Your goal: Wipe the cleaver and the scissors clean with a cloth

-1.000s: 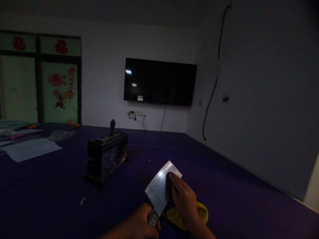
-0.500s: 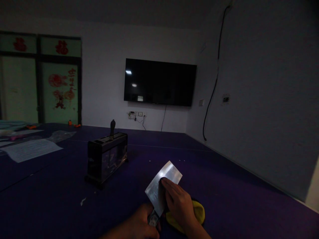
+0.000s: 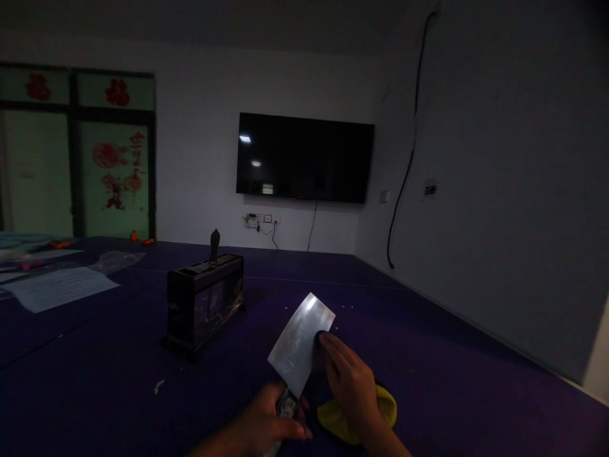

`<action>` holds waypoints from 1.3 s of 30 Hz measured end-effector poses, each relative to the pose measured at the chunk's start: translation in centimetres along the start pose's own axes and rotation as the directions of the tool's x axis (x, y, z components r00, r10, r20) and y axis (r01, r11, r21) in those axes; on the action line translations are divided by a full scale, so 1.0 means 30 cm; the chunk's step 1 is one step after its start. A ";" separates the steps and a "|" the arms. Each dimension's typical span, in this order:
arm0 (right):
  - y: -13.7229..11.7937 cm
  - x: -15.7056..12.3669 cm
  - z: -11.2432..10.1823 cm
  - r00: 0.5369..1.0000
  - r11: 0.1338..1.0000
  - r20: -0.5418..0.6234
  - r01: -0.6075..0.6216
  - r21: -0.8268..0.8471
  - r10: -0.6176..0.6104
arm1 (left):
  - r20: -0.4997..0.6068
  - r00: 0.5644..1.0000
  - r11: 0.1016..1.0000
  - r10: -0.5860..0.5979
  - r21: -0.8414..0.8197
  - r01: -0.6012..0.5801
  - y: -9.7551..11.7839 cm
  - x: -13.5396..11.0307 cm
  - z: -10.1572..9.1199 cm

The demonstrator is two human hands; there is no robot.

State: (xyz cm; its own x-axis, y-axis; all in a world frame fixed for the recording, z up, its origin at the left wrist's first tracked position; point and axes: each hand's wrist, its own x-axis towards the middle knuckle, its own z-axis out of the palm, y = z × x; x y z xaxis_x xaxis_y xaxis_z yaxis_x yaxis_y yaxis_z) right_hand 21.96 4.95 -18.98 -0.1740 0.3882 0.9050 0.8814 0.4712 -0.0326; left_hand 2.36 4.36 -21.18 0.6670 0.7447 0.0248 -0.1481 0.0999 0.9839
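My left hand (image 3: 266,425) is closed round the handle of a steel cleaver (image 3: 299,343), holding the blade tilted up over the purple table. My right hand (image 3: 352,387) presses a dark part of a yellow cloth (image 3: 354,414) against the blade's right side, fingers together on it. The rest of the cloth hangs below the hand, at the table.
A dark knife block (image 3: 203,301) with one knife handle (image 3: 214,246) sticking up stands left of the cleaver. Papers (image 3: 57,285) and plastic lie at the far left. The purple table (image 3: 428,355) runs to a white wall at right. A black TV (image 3: 304,157) hangs ahead.
The cleaver has tipped more upright and shifted slightly left. My right hand slid back toward me along the blade, then out again to its middle.
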 end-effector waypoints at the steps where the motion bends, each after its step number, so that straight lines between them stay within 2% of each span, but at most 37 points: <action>1: -0.002 0.000 0.000 1.000 1.000 -0.004 0.004 0.001 -0.004 | 0.007 1.000 0.999 -0.007 -0.036 0.007 -0.005 0.003 0.000; 8: 0.005 -0.003 0.004 0.999 1.000 -0.030 0.011 -0.021 -0.011 | 0.097 0.987 0.990 -0.126 -0.053 0.131 -0.016 -0.002 0.013; 14: 0.014 -0.012 0.013 1.000 0.999 -0.019 -0.005 -0.038 0.004 | 0.012 0.994 0.993 -0.107 0.055 0.106 -0.031 0.008 0.005; 18: 0.018 -0.010 0.007 0.999 0.998 -0.032 -0.020 -0.067 0.018 | 0.032 0.986 0.981 -0.161 0.118 0.156 -0.016 0.011 0.007; 23: 0.042 0.001 -0.010 0.992 0.980 -0.087 -0.103 -0.170 0.089 | 0.104 0.971 0.952 -0.216 0.244 0.186 0.021 -0.001 0.016; 27: 0.064 0.008 -0.023 0.974 0.950 -0.122 -0.215 -0.225 0.192 | 0.049 0.969 0.927 -0.242 0.307 0.216 0.038 -0.015 0.021; 30: 0.069 0.010 -0.027 0.965 0.942 -0.110 -0.256 -0.216 0.237 | 0.017 0.965 0.909 -0.263 0.340 0.241 0.037 -0.022 0.024; 34: 0.058 0.004 -0.018 0.977 0.962 -0.065 -0.213 -0.172 0.204 | -0.003 0.969 0.912 -0.248 0.336 0.235 0.035 -0.020 0.026; 39: 0.035 -0.005 0.000 0.994 0.987 -0.015 -0.113 -0.113 0.112 | 0.030 0.964 0.931 -0.263 0.270 0.246 0.044 -0.014 0.032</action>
State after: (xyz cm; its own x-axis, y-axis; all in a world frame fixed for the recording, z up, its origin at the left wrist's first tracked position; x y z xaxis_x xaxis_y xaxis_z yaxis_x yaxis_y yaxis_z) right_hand 22.90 5.38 -19.15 -0.0672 0.4269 0.9018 0.9396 0.3312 -0.0868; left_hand 2.59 3.55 -19.73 0.7039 0.6721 -0.2299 0.2232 0.0980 0.9698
